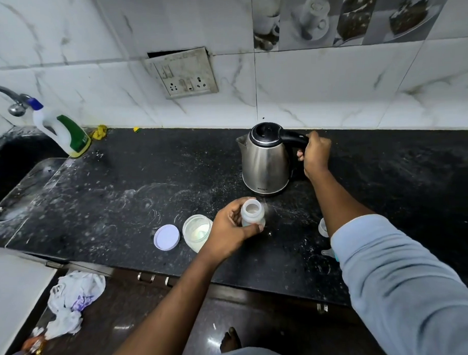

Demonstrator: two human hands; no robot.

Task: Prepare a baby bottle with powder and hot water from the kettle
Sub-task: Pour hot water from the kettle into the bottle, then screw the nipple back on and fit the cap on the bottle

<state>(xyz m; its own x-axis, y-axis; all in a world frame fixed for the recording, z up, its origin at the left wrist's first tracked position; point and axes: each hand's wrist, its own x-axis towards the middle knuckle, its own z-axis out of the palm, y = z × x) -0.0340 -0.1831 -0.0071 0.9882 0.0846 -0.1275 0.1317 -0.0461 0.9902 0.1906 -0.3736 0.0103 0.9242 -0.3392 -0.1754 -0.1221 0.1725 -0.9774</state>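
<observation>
Gripping the kettle (265,160) handle, the right hand (315,154) risks scalding the left hand (229,229), which is wrapped round the open bottle (252,212) on the desk (122,197) just below the kettle, if water overshoots that narrow mouth.

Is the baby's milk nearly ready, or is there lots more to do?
About halfway. Done: the powder jar is open, its lid beside it, and the open baby bottle seems to hold some powder. In hand: the left hand steadies the bottle while the right hand grips the kettle handle; it sits on the counter. Left: pouring the water and closing the bottle.
</observation>
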